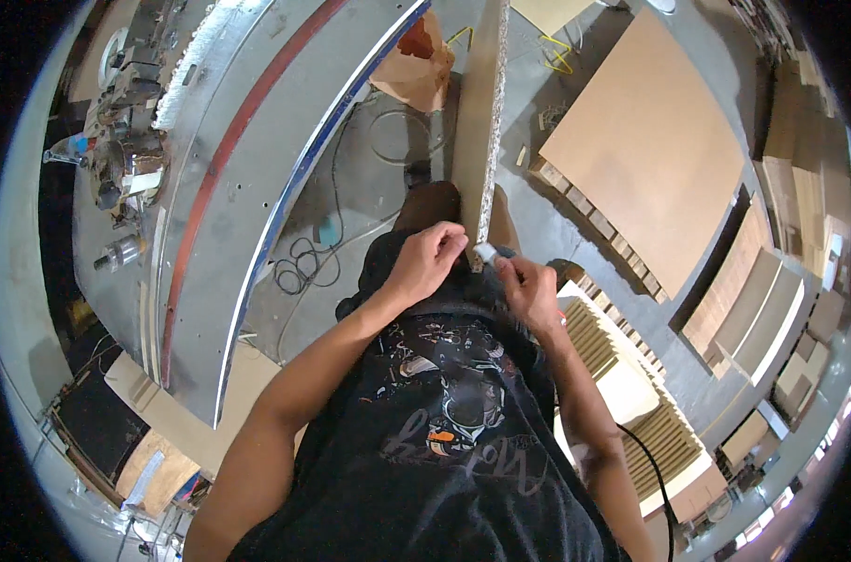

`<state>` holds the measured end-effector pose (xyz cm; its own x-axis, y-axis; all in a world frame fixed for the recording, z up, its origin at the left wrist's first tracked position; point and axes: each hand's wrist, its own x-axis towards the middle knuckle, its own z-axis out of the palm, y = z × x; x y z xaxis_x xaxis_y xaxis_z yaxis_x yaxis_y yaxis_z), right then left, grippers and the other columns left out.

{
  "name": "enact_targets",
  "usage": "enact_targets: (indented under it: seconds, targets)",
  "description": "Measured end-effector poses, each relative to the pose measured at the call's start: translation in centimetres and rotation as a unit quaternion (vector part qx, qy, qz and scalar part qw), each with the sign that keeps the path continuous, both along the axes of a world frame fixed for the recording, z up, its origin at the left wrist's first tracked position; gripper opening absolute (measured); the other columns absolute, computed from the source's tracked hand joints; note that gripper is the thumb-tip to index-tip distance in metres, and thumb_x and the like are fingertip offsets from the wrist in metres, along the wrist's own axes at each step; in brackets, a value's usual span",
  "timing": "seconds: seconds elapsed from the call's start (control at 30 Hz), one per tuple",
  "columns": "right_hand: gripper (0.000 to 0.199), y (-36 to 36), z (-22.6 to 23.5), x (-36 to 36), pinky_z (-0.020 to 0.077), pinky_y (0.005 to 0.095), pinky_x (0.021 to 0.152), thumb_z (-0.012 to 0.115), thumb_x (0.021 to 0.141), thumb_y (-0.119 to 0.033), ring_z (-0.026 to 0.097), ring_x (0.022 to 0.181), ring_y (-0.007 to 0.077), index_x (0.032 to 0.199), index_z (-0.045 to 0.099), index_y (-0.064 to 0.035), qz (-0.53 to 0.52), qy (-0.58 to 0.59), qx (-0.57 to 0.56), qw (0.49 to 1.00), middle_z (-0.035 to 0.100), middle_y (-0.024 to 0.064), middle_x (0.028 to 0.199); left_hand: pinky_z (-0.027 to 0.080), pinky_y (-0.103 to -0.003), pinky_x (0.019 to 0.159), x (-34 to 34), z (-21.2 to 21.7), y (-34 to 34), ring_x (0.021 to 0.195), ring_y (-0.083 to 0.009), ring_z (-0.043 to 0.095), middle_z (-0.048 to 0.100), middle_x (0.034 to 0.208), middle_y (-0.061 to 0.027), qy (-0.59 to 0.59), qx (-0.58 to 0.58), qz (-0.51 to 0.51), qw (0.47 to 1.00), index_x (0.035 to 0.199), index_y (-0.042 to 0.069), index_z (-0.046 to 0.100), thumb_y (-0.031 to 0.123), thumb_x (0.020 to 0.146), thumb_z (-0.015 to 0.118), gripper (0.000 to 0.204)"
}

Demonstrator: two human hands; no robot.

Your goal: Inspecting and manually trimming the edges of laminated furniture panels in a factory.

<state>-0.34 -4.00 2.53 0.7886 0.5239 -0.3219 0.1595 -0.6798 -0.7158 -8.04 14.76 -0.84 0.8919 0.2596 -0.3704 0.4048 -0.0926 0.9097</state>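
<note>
**Both hands at near end of upright board edge**

My left hand [427, 260] has fingers curled tight, pinching the near end of the long chipboard panel [491, 122], which stands on edge and runs away from me up the frame. My right hand [528, 288] has fingers narrow, gripping a small pale tool [487, 250] with its tip touching the board's speckled raw edge, just beside my left fingertips. What kind of tool it is I cannot tell. Both forearms come up from the lower edge over my dark printed shirt [444, 421]. Left of me is a long grey machine bed [247, 187] with a red stripe, cables [303, 262] lying on the floor beside it. To the right, a stack of brown boards [650, 140].
</note>
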Motion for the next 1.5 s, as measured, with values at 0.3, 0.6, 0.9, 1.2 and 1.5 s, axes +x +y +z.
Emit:
enact_targets:
  seconds: [0.3,0.6,0.9,1.2,1.5]
  targets:
    - [0.038,1.5,1.9,1.9,0.0417,0.0353,0.052,0.061,0.092,-0.029,0.047,0.052,0.0155,0.080,0.065,0.0063,-0.150,0.068,-0.034,0.986,0.053,0.0171,0.056,0.051,-0.048,0.071,1.4,0.9,-1.0,0.079,-0.0417,0.063,0.063,0.076,-0.0252,0.009,0.193,-0.146,0.970,0.076,-0.002,0.062,0.028,0.088,0.064,0.033]
    - [0.033,3.3,2.9,0.8,0.0434,0.0404,0.054,0.060,0.092,-0.026,0.055,0.053,0.0287,0.080,0.064,0.0048,-0.127,0.090,0.019,0.988,0.056,0.0215,0.061,0.048,-0.022,0.062,2.8,4.0,-0.8,0.066,-0.0055,0.056,0.062,0.077,-0.0013,0.032,-0.219,0.020,0.975,0.093,0.000,0.061,0.019,0.098,0.056,0.020]
    - [0.026,5.4,4.1,1.8,0.0461,0.0445,0.057,0.060,0.091,-0.023,0.060,0.064,0.0427,0.081,0.067,0.0001,-0.098,0.030,-0.031,0.994,0.060,0.0241,0.069,0.043,-0.031,0.053,3.2,4.1,-1.2,0.056,-0.0156,0.055,0.059,0.065,-0.0117,0.005,-0.038,0.052,0.998,0.088,-0.003,0.058,0.023,0.098,0.054,0.028]
    - [0.036,3.2,2.1,5.9,0.0428,0.0411,0.055,0.056,0.094,-0.031,0.052,0.051,0.0284,0.079,0.064,0.0004,-0.132,-0.003,-0.022,0.991,0.054,0.0191,0.059,0.045,-0.033,0.057,0.3,1.0,2.9,0.056,-0.0186,0.056,0.057,0.059,-0.0059,0.123,0.115,0.032,0.985,0.075,0.000,0.057,0.037,0.097,0.056,0.042]
    - [0.027,4.6,-1.2,6.3,0.0462,0.0476,0.057,0.061,0.090,-0.030,0.060,0.064,0.0400,0.080,0.060,-0.0054,0.043,-0.148,-0.031,0.988,0.061,0.0185,0.068,0.052,-0.037,0.071,7.4,0.8,2.4,0.082,-0.0294,0.069,0.069,0.088,-0.0166,-0.050,0.067,-0.012,0.996,0.102,0.000,0.064,0.023,0.090,0.066,0.027]
